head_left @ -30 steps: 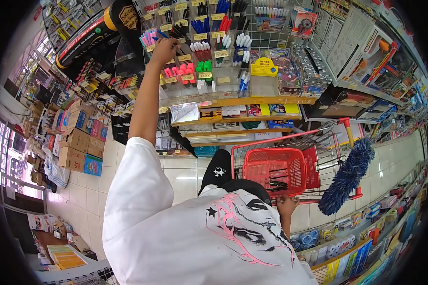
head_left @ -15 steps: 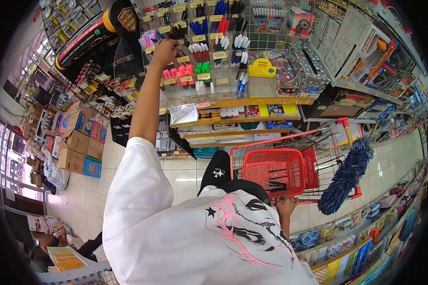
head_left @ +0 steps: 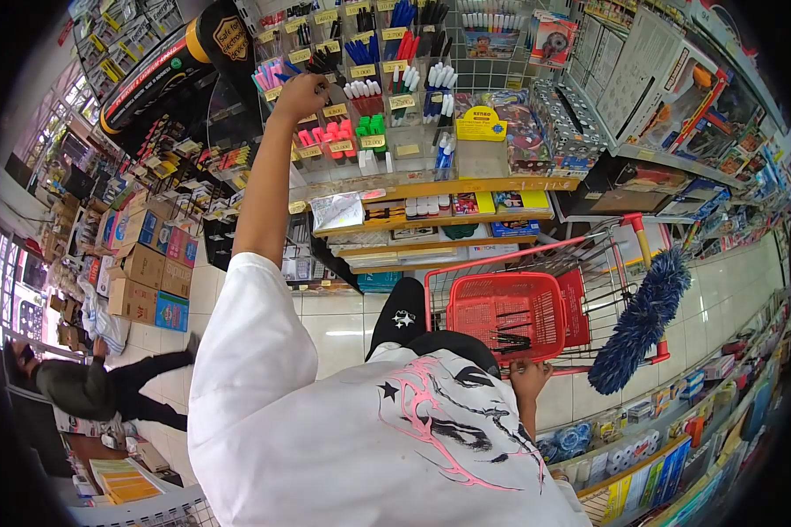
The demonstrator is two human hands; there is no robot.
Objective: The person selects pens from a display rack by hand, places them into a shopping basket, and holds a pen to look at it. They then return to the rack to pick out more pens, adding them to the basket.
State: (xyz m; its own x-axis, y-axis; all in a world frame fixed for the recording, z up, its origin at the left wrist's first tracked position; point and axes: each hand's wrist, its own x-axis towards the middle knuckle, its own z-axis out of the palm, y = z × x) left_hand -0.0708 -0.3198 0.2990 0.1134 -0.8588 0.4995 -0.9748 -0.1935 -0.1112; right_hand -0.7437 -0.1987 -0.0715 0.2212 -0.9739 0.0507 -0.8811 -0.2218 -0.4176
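Note:
My left hand reaches up into the pen display rack, its fingers curled among the pen pockets. A blue pen shows at its fingertips, beside pink and light-coloured pens; the grip is partly hidden. Below the hand stand pink highlighters and green highlighters. Low on the right, my right hand is closed on the near edge of the shopping cart. Inside the cart sits a red basket with several dark pens lying in it.
A blue fluffy duster sticks out at the cart's right side. Shelves run under the pen rack, and another stocked shelf is at lower right. Cardboard boxes are stacked at left. Another person is at far left.
My left hand stays at the pen pockets, while the blue pen by its fingertips has shifted down and left. At far left another person has come into view. My right hand has not moved.

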